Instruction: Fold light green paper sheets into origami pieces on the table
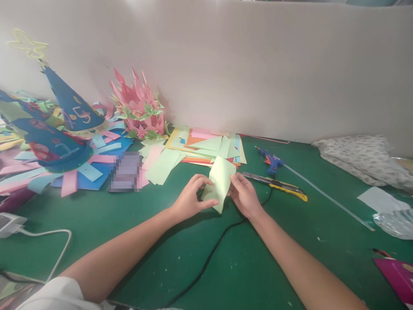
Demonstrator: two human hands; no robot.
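A folded piece of pale green paper [222, 181] is held up over the green table. Its right edge is pinched between the thumb and fingers of my right hand [245, 194]. At the paper's left side is my left hand [191, 197], its thumb and curved fingers apart. The left thumb lies against or just before the paper's lower part; firm contact cannot be made out. Just right of my right hand lie a yellow utility knife [288, 187] and a blue hot glue gun [273, 163] with a long clear glue stick [325, 197].
Coloured paper sheets [164, 165] are piled behind my hands. Pink paper crowns [142, 107] and blue cone hats [69, 103] stand at the left, near a pixelated rectangle [125, 172]. A black cable [206, 262] crosses the table [145, 254]. A patterned bag [358, 159] lies at right.
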